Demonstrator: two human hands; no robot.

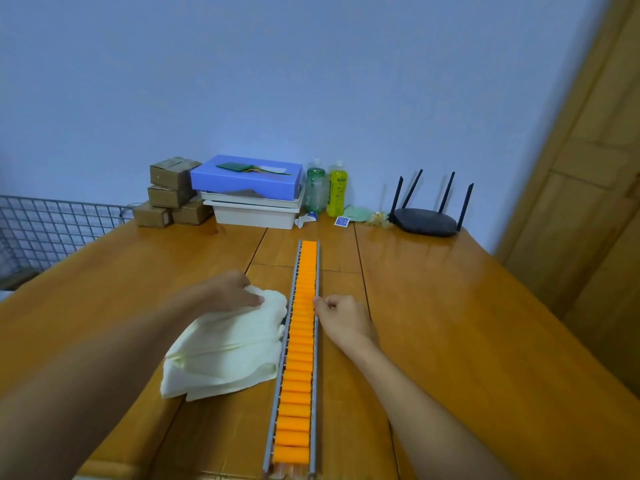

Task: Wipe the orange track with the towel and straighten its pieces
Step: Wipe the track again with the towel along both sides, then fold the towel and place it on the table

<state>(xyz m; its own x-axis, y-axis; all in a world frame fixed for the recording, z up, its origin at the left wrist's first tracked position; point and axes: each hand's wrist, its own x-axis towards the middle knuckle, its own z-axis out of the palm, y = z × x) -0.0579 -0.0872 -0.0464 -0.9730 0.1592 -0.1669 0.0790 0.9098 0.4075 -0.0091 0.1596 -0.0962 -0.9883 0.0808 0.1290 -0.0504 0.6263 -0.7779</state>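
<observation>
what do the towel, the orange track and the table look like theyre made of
Towel: soft pale cloth, probably terry, judging by its limp folds. Orange track: matte orange rollers, likely plastic, between grey rails that look like metal. Table: wood with visible grain and a glossy, reflective varnish.

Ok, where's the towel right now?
The towel lies on the table against the track's left side, with the left hand on its far end.
</observation>
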